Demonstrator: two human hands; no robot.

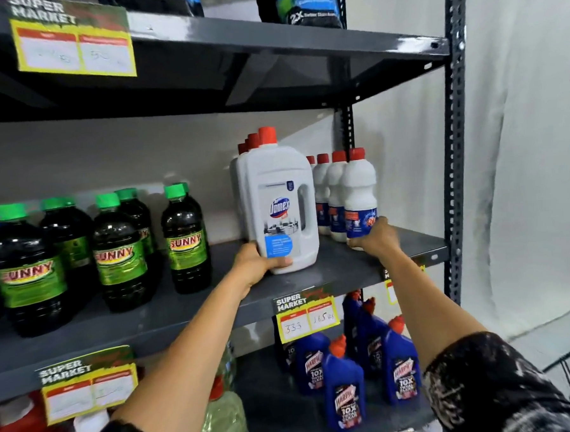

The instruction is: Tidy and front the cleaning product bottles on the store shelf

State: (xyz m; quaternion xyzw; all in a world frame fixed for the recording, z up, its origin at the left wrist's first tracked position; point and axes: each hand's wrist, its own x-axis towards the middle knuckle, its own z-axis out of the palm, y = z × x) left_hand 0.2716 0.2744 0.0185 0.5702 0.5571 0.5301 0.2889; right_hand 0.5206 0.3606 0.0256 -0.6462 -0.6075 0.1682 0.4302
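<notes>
Shelf [329, 273]: two gripped white bottles [281, 209]

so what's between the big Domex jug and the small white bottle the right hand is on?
Head view: bare grey shelf at the front between Domex jug and small white bottle; further back, a row of matching small bottles.

A single head-worn wide-angle camera views the scene; there is no second view to overlap with it. It faces the grey metal shelf unit [313, 273] head-on from close range, within arm's reach, pitched slightly downward. The middle shelf fills the centre of the frame, the upper shelf runs along 12 o'clock, and the lower shelf sits at 6 o'clock. Both forearms enter from 6 o'clock. The right upright [454, 141] and the white wall [530, 137] occupy 3 o'clock. Straight edges bow toward the frame borders.
</notes>
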